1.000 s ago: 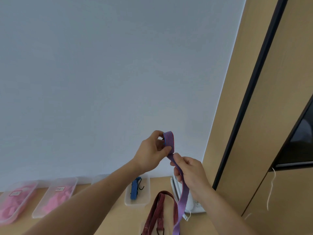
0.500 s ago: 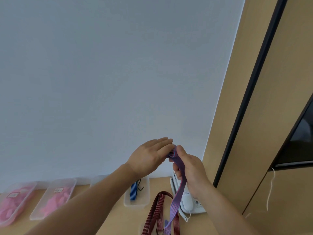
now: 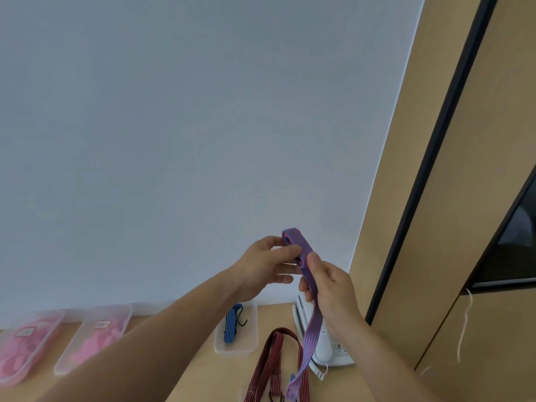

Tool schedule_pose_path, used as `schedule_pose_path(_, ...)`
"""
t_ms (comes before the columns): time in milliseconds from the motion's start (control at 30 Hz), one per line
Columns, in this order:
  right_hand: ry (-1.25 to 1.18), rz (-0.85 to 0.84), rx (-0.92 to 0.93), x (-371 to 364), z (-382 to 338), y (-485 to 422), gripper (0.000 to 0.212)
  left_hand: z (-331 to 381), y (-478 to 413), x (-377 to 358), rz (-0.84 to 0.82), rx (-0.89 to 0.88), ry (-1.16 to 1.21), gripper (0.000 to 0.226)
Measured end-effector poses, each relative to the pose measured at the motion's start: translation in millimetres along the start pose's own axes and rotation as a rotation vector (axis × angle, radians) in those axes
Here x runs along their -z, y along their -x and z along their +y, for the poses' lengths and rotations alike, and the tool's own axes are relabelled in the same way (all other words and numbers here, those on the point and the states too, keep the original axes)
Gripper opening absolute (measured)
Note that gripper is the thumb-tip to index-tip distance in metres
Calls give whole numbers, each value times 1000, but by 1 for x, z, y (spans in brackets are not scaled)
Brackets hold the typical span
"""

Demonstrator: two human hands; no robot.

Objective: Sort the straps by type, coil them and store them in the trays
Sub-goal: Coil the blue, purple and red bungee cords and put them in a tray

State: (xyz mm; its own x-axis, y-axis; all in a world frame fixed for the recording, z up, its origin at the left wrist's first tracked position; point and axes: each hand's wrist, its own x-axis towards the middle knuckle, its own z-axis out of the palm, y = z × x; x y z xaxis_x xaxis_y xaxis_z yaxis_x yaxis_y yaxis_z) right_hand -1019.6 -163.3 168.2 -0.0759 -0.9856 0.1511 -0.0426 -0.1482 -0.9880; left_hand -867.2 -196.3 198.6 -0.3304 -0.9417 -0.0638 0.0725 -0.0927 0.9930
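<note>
The fingers of the left hand (image 3: 265, 268) curl round a small loop of the purple strap (image 3: 314, 323), high above the white phone (image 3: 327, 353). The right hand (image 3: 329, 288) pinches the strap a bit nearer the phone. The long tail hangs down in front of the phone, so I think the next wrap comes up from below

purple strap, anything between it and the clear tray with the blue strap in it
Nothing visible does. The left hand and right hand hold the purple strap up, and the clear tray lies open below them with the blue strap inside. The tail hangs by the dark red strap.
</note>
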Motion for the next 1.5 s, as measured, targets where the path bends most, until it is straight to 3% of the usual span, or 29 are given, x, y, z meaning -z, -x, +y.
schedule_pose_path(200, 104, -14, -38, -1, 3, 1, 50, 2, 1, -9, 142, -153, 10, 49)
schedule_pose_path(367, -32, 3, -125, 2, 1, 0, 50, -3, -1, -4, 246, -419, -496, 43)
schedule_pose_path(600, -118, -35, -174, 3, -7, -1, 66, -19, 2, -3, 309, -809, -1086, 40)
schedule_pose_path(800, -159, -41, -207, 5, -2, -3, 58, -24, -9, 4, 316, -1263, -1361, 41)
schedule_pose_path(867, -157, -44, -184, 5, 0, -4, 55, -27, -10, 7, 318, -1168, -1334, 43)
schedule_pose_path(933, -145, -43, -146, 5, 0, -4, 56, -29, -9, 7, 393, -835, -1114, 47)
schedule_pose_path(1033, -125, -25, -81, 5, -3, -5, 62, -15, -6, 6, 252, -121, -406, 44)
schedule_pose_path(1100, -96, -38, -40, 4, -2, -5, 62, -6, -3, 5, 122, 122, -53, 34)
schedule_pose_path(1233, 5, -104, 12, -1, 3, -3, 49, -4, 2, 1, -77, 28, -60, 33)
schedule_pose_path(1500, 104, -30, -44, -1, 9, -6, 55, 5, 3, 5, 50, -46, -154, 32)
